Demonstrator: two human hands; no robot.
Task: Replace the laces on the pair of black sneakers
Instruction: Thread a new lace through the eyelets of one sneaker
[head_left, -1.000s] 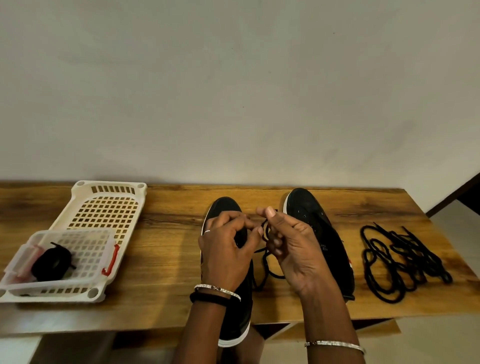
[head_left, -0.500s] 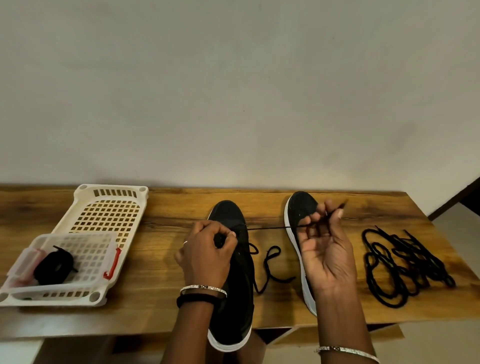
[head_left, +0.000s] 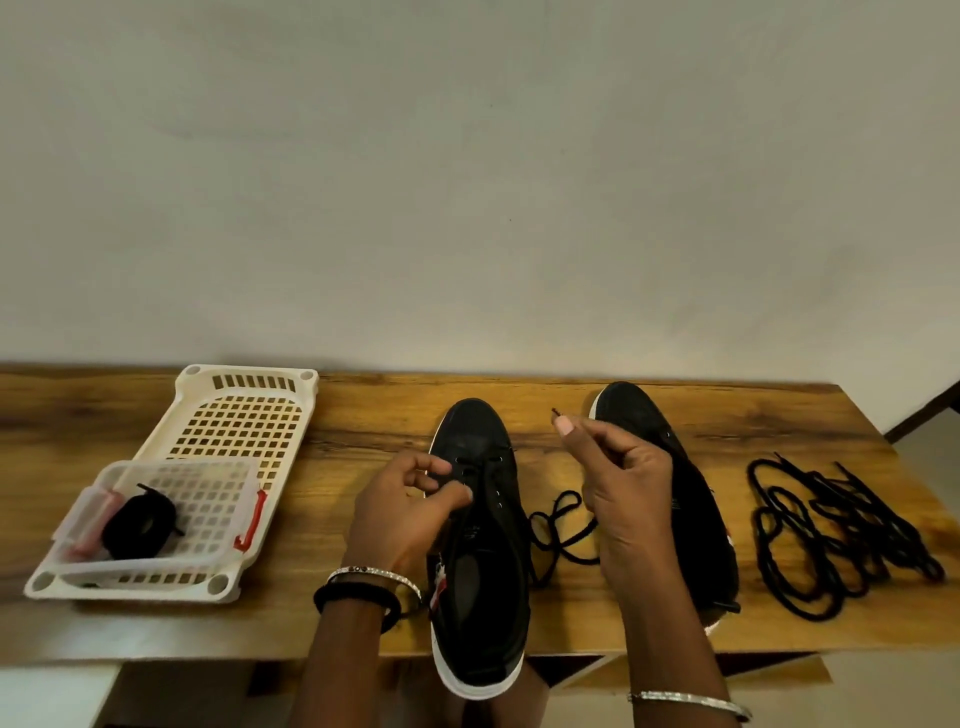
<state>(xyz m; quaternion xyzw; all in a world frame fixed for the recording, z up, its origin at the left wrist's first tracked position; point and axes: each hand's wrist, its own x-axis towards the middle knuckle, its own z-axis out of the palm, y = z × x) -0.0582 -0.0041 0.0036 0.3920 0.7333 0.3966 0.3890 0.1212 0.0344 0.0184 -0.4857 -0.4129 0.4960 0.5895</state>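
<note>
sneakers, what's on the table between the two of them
Head view: a slack black lace lies looped on the wood between left sneaker and right sneaker.

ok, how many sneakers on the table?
2: left sneaker, left hand pinching at its eyelets; right sneaker, partly hidden behind the right hand, which pinches a lace.

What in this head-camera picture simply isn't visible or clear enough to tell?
1. Head view: most of the right black sneaker's eyelets, hidden behind the right hand.
2. Head view: whether the left hand's fingers pinch the thin black lace on the left black sneaker; the fingers cover that spot.
3. Head view: the dark coiled bundle in the clear plastic box, too blurred to identify.
</note>
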